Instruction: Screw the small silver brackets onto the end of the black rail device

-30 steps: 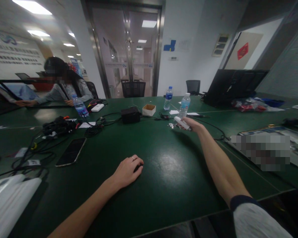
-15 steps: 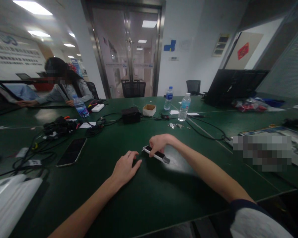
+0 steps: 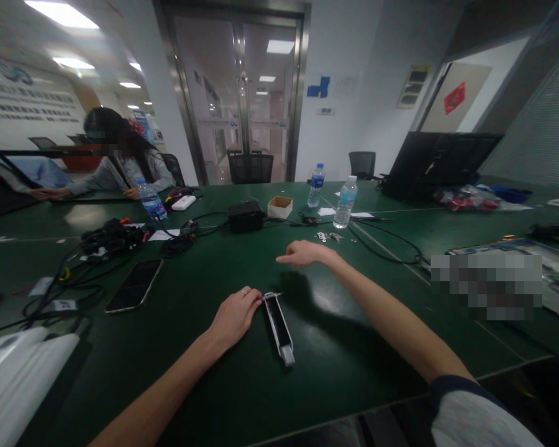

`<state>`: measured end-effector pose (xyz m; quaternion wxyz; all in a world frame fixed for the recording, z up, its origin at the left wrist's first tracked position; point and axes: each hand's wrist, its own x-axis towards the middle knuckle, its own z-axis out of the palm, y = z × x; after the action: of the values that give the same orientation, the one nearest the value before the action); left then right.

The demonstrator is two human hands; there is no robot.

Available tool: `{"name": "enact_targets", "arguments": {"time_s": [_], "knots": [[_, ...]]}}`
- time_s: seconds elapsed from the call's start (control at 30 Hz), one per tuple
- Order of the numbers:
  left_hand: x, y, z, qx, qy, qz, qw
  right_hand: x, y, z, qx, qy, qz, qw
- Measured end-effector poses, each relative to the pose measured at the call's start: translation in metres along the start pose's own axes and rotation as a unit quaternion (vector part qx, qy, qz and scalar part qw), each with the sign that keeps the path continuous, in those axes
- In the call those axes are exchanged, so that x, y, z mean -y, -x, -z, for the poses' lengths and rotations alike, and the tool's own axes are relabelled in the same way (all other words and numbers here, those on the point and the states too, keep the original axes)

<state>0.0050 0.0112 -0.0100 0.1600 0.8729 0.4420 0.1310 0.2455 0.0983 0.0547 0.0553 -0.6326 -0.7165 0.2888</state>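
A long white case with a dark inner face lies on the green table, its grey-white end towards me. My left hand rests on the tabletop with fingers pressed together, the fingertips at the far left end of the case and seeming to pinch it. Above and beyond the case, my right hand hangs in the air with nothing visible in it. One of its fingers points left while the others are partly bent. Small metal pieces lie just past my right hand, in front of a clear water bottle.
A phone lies left of my left hand, near tangled cables and a white power strip. Further back stand a black box, a small open carton and more bottles. An opened flat device lies at right. A person sits at far left.
My right hand brought the white case from beside the bottle to my left hand, let go and moved up away from it. The left fingers have closed at the case's far end.
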Motion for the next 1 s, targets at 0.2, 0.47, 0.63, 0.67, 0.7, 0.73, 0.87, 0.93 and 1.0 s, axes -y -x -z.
{"name": "enact_targets", "arguments": {"time_s": [0.2, 0.47, 0.63, 0.67, 0.7, 0.73, 0.87, 0.93, 1.0], "knots": [[-0.006, 0.001, 0.003, 0.016, 0.018, -0.009, 1.0, -0.121, -0.033, 0.018, -0.343, 0.023, -0.108, 0.933], [-0.002, -0.001, -0.003, 0.001, 0.022, -0.009, 1.0, -0.2, -0.043, 0.004, -0.321, 0.047, -0.124, 0.938], [-0.003, -0.001, -0.002, -0.005, 0.025, -0.015, 1.0, -0.205, -0.051, 0.007, -0.333, 0.052, -0.119, 0.934], [-0.003, -0.001, -0.002, -0.005, 0.024, -0.015, 1.0, -0.206, -0.053, 0.008, -0.336, 0.053, -0.123, 0.932], [-0.003, -0.001, -0.002, -0.005, 0.024, -0.014, 1.0, -0.208, -0.055, 0.009, -0.337, 0.053, -0.127, 0.932], [-0.003, -0.001, -0.002, -0.004, 0.023, -0.013, 1.0, -0.208, -0.058, 0.01, -0.335, 0.053, -0.13, 0.932], [-0.005, -0.003, -0.003, -0.002, 0.022, -0.013, 1.0, -0.205, -0.075, 0.014, -0.307, 0.059, -0.112, 0.943], [-0.006, -0.003, -0.003, 0.002, 0.019, -0.009, 1.0, -0.2, -0.085, 0.015, -0.289, 0.068, -0.083, 0.951], [-0.007, -0.004, -0.003, 0.006, 0.015, -0.005, 1.0, -0.192, -0.093, 0.014, -0.273, 0.076, -0.049, 0.958]]}}
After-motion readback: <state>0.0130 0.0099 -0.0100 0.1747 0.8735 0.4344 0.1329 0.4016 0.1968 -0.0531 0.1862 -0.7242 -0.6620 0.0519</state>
